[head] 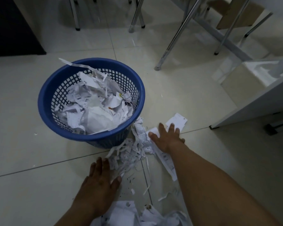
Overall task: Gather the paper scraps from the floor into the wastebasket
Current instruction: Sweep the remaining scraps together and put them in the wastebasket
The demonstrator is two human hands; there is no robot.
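Paper scraps (132, 154) are lying in a loose heap on the floor tiles (23, 144), touching the foot of the blue wastebasket (101, 142) (already well filled with torn paper). 2 hands are flanking the heap. The left hand (100, 178) is resting flat at its near edge, fingers straight, gripping nothing. The right hand (166, 137) is pressing flat, fingers spread, on a white slip (178, 119).

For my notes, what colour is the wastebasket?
The round plastic lattice wastebasket is blue; head view.
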